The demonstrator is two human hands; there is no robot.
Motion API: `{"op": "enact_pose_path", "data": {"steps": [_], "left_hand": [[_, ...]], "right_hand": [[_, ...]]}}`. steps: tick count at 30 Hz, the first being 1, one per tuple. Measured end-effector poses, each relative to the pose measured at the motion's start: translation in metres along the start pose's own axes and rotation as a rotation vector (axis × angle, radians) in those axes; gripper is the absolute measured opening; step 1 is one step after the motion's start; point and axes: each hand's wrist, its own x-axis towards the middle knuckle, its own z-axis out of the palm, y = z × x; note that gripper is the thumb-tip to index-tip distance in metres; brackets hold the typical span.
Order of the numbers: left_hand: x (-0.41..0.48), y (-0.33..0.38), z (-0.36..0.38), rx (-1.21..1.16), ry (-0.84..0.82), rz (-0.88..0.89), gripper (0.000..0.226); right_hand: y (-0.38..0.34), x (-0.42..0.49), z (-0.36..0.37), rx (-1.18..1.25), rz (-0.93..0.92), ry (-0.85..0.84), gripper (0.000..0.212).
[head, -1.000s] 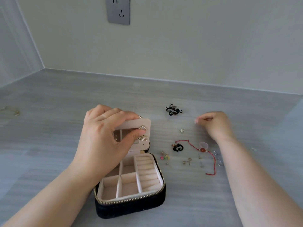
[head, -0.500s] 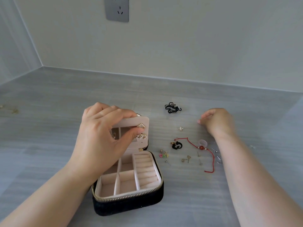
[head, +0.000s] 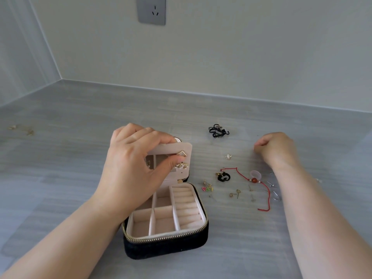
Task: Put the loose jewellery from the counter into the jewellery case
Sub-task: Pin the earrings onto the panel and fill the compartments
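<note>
Black velvet covers the jewellery case (head: 167, 245), set open on the desk (head: 80, 178). Its pink panel (head: 171, 148) is pinched in the grip of the left hand (head: 130, 164). The right hand (head: 276, 148) is curled, and any hold cannot be told. The loose jewellery (head: 221, 176) is scattered just beside it, right of the case.

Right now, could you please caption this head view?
Open case: left hand holds its flap, right hand curled by loose jewellery.

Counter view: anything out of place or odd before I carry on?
Yes. A few small gold pieces lie alone at the far left of the counter, well apart from the main scatter, such as the red cord bracelet, right of the jewellery case. Easy to miss. Nothing looks spilled or damaged.
</note>
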Motion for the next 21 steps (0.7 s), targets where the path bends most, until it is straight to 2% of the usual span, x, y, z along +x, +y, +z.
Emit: {"op": "enact_pose_path", "data": {"steps": [2,4,5,7,8,9,11,21], "left_hand": [[0.000,0.000,0.000,0.000,0.005,0.009,0.027],[-0.001,0.001,-0.001,-0.008,0.007,0.029,0.026],[-0.002,0.001,-0.001,-0.012,0.005,0.044,0.024],[-0.002,0.001,-0.002,-0.007,-0.005,0.066,0.022],[-0.002,0.001,-0.002,-0.001,-0.013,0.067,0.022],[-0.002,0.001,-0.002,0.003,-0.020,0.065,0.023],[-0.002,0.001,-0.004,0.001,-0.034,0.070,0.025],[-0.002,0.001,-0.005,-0.008,-0.052,0.110,0.026]], "right_hand": [[-0.006,-0.006,-0.004,0.108,-0.099,0.009,0.018],[-0.024,-0.024,-0.012,0.397,-0.246,-0.080,0.022],[-0.038,-0.039,-0.018,0.606,-0.310,-0.179,0.021],[-0.063,-0.071,-0.024,1.028,-0.362,-0.480,0.008],[-0.072,-0.084,-0.025,1.144,-0.368,-0.617,0.006],[-0.078,-0.093,-0.024,1.186,-0.385,-0.719,0.007],[-0.084,-0.102,-0.019,1.175,-0.425,-0.818,0.004],[-0.080,-0.097,-0.013,1.113,-0.343,-0.894,0.010]]}}
